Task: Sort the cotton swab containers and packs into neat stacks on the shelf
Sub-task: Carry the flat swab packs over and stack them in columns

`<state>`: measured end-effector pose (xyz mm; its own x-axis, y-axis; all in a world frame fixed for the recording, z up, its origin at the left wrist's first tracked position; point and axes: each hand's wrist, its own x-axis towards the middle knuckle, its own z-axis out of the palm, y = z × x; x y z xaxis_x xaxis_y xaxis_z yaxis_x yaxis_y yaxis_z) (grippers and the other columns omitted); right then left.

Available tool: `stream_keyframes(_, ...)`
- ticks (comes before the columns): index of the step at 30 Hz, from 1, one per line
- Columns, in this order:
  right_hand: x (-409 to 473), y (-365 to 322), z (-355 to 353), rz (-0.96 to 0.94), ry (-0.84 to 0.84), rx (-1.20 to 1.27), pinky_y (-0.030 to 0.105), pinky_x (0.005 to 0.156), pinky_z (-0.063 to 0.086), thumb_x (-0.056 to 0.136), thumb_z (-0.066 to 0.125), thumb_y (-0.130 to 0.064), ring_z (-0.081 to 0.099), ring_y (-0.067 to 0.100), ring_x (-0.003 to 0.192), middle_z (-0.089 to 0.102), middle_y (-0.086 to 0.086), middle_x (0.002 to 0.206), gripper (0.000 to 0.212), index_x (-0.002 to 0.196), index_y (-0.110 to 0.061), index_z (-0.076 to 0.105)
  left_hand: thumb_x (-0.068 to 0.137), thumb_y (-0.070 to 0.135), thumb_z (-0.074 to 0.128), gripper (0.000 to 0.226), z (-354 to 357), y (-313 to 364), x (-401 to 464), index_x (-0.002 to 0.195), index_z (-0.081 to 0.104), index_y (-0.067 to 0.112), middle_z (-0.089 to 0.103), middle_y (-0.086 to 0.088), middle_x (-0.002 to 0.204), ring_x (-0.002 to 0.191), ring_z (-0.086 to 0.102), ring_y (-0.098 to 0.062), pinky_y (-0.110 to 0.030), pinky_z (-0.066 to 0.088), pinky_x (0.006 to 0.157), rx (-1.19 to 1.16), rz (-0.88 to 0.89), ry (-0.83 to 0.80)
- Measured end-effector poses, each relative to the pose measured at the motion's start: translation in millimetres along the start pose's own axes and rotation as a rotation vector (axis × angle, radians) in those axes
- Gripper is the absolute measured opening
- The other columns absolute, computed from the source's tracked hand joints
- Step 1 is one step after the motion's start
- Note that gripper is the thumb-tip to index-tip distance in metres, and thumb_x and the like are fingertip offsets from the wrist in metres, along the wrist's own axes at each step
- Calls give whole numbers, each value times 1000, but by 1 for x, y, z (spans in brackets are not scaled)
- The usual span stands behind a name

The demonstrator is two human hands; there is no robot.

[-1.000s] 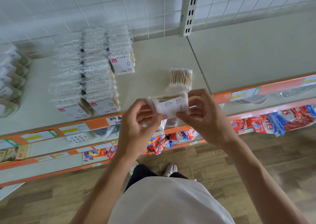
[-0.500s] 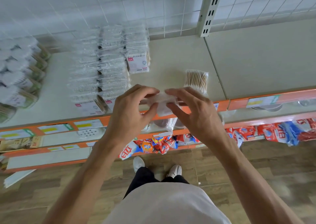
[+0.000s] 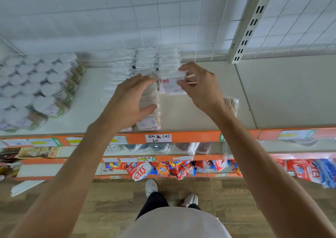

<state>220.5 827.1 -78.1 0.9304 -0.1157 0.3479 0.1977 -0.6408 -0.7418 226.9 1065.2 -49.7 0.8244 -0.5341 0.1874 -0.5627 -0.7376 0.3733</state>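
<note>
Swab pack (image 3: pixel 173 80) pinched at its right end by right hand (image 3: pixel 201 88), long axis along shelf (image 3: pixel 190 110) back edge, atop rightmost stack; left hand (image 3: pixel 131 101) open, resting on neighbouring packs (image 3: pixel 149 101).

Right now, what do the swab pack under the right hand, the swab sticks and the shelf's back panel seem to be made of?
Swab pack: thin clear plastic film, glossy, contents and a paper-like label showing through. Swab sticks in the loose bundle: tan, probably wood or bamboo. Back panel: white-coated wire grid, likely metal, wall visible through it. Right hand grips the pack.
</note>
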Motion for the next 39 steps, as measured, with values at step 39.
stream_keyframes(39,-35,32,-112,98,-601,-416,34,102,45,80,76,-45,54,19,124,53,1,143,76,143,-24,40,91,40,70,66,9,69,28,150,40,34,40,15,154,143,17,6,-12,6,118,20,258,-93)
